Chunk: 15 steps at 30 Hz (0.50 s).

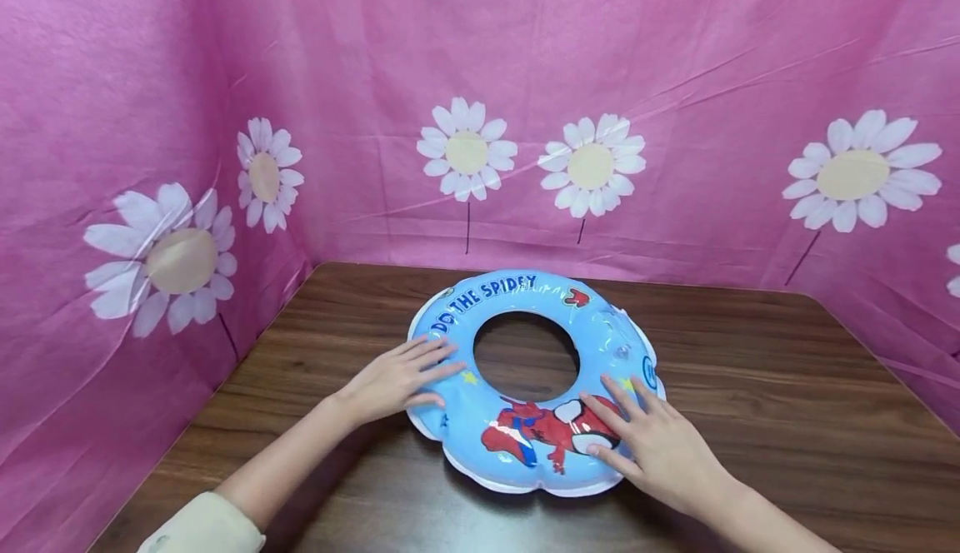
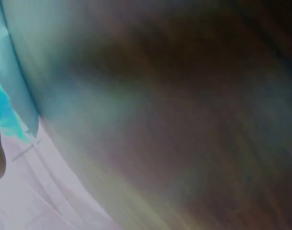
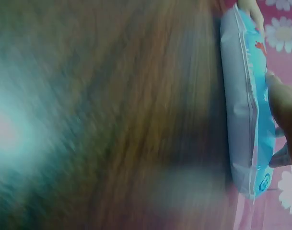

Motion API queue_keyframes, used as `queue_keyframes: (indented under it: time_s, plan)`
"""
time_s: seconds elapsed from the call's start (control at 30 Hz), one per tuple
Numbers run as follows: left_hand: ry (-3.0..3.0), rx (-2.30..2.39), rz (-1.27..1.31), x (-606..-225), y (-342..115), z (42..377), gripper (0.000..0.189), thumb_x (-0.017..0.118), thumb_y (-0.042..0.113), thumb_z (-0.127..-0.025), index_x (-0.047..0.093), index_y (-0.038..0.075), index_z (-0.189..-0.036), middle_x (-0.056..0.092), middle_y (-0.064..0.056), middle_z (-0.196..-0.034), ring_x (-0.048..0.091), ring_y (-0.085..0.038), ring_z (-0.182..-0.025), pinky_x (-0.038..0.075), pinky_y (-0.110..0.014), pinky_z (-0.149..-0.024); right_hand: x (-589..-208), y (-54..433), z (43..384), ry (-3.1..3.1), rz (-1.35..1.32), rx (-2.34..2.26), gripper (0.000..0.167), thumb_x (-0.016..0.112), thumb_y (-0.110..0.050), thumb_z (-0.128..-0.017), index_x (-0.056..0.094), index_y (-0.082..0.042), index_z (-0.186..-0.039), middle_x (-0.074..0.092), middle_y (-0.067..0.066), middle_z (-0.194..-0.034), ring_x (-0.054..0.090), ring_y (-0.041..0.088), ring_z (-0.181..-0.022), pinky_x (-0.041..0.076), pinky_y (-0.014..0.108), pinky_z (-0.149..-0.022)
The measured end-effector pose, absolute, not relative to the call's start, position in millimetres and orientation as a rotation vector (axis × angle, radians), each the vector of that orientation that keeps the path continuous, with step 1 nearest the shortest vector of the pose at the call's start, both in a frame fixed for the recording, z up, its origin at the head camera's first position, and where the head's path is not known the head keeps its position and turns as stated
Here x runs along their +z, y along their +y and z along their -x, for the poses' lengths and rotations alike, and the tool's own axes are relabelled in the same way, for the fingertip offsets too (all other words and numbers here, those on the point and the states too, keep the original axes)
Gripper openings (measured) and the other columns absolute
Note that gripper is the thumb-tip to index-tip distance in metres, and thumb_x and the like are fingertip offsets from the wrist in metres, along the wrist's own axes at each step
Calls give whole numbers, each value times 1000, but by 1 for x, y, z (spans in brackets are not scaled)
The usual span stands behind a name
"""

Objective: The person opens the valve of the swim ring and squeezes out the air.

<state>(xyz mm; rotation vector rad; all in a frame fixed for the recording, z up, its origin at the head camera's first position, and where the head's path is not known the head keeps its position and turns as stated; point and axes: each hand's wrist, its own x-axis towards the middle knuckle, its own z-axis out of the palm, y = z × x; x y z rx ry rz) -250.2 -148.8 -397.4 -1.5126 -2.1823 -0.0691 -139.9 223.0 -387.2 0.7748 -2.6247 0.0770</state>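
A blue inflated swim ring (image 1: 517,461) with a red cartoon figure and dark blue lettering lies flat on the wooden table. On its left side rests my left hand (image 1: 401,378), fingers spread and straight across the top. My right hand (image 1: 660,445) lies on the lower right part, its fingers spread over the printed figure. In the right wrist view the swim ring (image 3: 241,105) appears edge-on with a white underside, and the right hand (image 3: 286,115) touches its upper face. The left wrist view is blurred and catches just a sliver of the ring (image 2: 6,112).
Dark brown wood-grain table (image 1: 750,386) extends around the ring on all sides. Pink cloth (image 1: 360,120) printed with large white daisies hangs behind the table and along its left and right sides.
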Motion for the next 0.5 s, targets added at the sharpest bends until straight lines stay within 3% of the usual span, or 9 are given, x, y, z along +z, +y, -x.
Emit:
queue_keyframes:
  time_s: [0.13, 0.27, 0.5]
  plan:
    - [-2260, -67, 1456, -386, -158, 252, 47, 48, 39, -95, 54, 8, -130, 48, -11, -133, 37, -25, -127, 25, -40, -104, -377, 220, 141, -2570, -803, 72, 56, 54, -55, -85, 56, -21, -129, 51, 9, -130, 48, 40, -114, 42, 55, -84]
    - [-2233, -114, 1427, -371, -143, 243, 41, 56, 25, -90, 57, 6, -126, 51, -11, -131, 39, -26, -126, 25, -39, -105, -362, 233, 168, -2515, -834, 159, 55, 62, -43, -84, 55, -15, -130, 46, 9, -135, 42, 32, -122, 37, 53, -90]
    - [-2061, -69, 1598, -368, -63, 204, 45, 44, 38, -96, 53, 11, -131, 47, -7, -135, 34, -21, -130, 20, -35, -107, -367, 264, 229, -2562, -900, 252, 60, 66, -37, -83, 50, -8, -133, 40, 13, -139, 29, 31, -131, 17, 39, -107]
